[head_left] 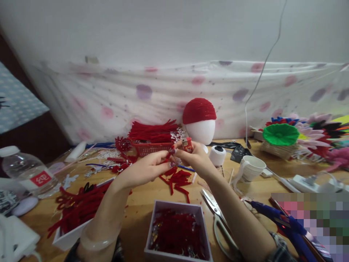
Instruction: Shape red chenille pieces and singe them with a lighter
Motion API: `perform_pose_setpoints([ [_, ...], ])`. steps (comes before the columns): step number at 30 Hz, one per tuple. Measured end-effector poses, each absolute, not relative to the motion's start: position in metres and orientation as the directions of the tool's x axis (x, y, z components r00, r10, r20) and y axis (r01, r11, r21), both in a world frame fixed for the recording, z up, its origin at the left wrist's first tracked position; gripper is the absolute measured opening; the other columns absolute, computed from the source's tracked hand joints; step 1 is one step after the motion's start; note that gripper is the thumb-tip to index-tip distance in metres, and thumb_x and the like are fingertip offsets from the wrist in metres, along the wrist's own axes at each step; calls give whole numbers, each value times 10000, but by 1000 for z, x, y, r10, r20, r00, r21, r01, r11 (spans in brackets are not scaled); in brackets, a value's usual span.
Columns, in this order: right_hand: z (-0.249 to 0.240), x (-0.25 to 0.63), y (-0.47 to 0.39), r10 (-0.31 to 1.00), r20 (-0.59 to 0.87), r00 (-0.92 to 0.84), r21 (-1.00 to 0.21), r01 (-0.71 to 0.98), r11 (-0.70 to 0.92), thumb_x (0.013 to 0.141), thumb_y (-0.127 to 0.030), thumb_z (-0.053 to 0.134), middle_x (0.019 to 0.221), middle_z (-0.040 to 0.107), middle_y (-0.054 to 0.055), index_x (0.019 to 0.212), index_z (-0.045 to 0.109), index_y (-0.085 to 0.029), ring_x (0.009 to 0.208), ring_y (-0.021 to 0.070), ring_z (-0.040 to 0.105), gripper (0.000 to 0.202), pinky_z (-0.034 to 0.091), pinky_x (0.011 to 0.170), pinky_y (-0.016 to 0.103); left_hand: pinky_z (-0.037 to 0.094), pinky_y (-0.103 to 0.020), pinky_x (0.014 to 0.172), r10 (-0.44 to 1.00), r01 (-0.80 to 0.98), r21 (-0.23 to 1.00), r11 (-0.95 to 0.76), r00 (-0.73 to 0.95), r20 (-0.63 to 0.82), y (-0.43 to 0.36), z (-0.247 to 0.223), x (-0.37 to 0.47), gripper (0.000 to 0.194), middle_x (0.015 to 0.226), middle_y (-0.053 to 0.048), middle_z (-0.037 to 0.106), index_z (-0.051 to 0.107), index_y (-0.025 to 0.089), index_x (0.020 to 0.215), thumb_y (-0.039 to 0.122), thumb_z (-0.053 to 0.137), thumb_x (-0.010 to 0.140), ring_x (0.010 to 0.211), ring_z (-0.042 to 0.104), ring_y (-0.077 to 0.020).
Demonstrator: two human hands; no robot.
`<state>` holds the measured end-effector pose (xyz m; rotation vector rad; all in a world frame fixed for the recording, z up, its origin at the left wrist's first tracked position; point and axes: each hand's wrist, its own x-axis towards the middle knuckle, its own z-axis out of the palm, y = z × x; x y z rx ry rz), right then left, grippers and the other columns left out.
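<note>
Above the middle of the table, my left hand (148, 165) and my right hand (197, 156) meet at the fingertips. Between them is a small dark red fuzzy piece (171, 150), pinched by the left fingers; its shape is mostly hidden. A red printed piece (187, 145) sits at the right index finger, and I cannot make out whether it is worn or held. The right fingers are bent and close to the fuzzy piece. Cut red fuzzy strips (180, 178) lie on the table below. Nearer to me stands a white box (150, 233) of red pieces.
Scissors (215, 209) and a blue glue gun (283, 218) lie at right, near a white cup (252, 169). A white foam head (200, 131) in a red cap stands behind, beside a red basket (149, 148) and thread spool (217, 156). A bottle (29, 174) is at left.
</note>
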<state>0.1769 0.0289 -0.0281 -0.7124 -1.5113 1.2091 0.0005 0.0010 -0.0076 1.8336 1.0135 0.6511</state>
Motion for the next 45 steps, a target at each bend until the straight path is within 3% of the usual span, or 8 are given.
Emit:
perform_pose_setpoints([
  [3, -32, 176, 33, 917, 305, -256, -938, -245, 244, 707, -350, 754, 431, 319, -118, 771, 603, -179, 381, 54, 222, 237, 163, 384, 205, 208, -231, 424, 881, 339, 887, -313, 452, 138, 0, -4, 1, 302, 500, 95, 312, 628, 184, 889, 456, 498, 896, 428, 243, -85],
  [8, -34, 174, 34, 931, 269, -248, -933, -307, 188, 747, -476, 720, 453, 276, -104, 615, 457, -204, 392, 48, 175, 401, 108, 385, 218, 246, -227, 438, 899, 451, 797, -403, 356, 253, -1, -4, 1, 301, 493, 80, 342, 641, 191, 772, 400, 471, 906, 428, 272, -89],
  [15, -32, 174, 30, 904, 288, -317, -898, -417, 140, 688, -379, 765, 476, 246, -116, 609, 388, -213, 416, 35, 129, 419, 107, 399, 202, 372, -224, 527, 874, 439, 759, -480, 312, 372, -1, -4, 2, 302, 521, 31, 460, 717, 183, 744, 384, 531, 871, 556, 471, -132],
  [19, -31, 168, 26, 893, 308, -328, -834, -544, 88, 690, -362, 780, 464, 227, -128, 624, 361, -219, 412, 37, 120, 448, 97, 392, 191, 315, -229, 464, 862, 353, 787, -506, 183, 473, 1, -7, 4, 319, 464, 52, 359, 743, 180, 745, 412, 556, 858, 473, 350, -107],
  [22, -32, 163, 24, 890, 327, -317, -800, -594, 83, 709, -389, 792, 464, 247, -122, 627, 362, -217, 408, 38, 137, 471, 101, 386, 188, 286, -228, 449, 834, 325, 789, -522, -1, 552, 1, -11, 7, 261, 505, 51, 415, 755, 174, 763, 400, 637, 817, 476, 311, -88],
  [33, -36, 159, 22, 866, 304, -397, -845, -532, 53, 648, -481, 785, 446, 260, -109, 600, 535, -188, 404, 48, 131, 388, 106, 392, 205, 259, -213, 418, 774, -129, 798, -589, -376, 510, 10, -20, 15, 303, 471, 87, 373, 718, 174, 743, 460, 806, 696, 431, 294, -57],
  [38, -44, 162, 36, 851, 212, -481, -872, -486, -58, 696, -643, 539, 378, 234, -67, 410, 433, -211, 351, 66, 159, 528, 91, 356, 230, 234, -215, 412, 779, -87, 819, -568, -377, 500, 7, -14, 5, 258, 470, 85, 380, 707, 173, 686, 383, 849, 640, 436, 309, -53],
  [45, -53, 155, 42, 878, 35, -478, -925, -349, -153, 739, -539, 444, 390, 207, -81, 453, 373, -221, 355, 57, 90, 433, 59, 343, 205, 234, -239, 454, 771, 76, 826, -559, -320, 551, 0, -11, 6, 201, 463, 64, 430, 700, 183, 633, 345, 806, 687, 456, 338, -65],
])
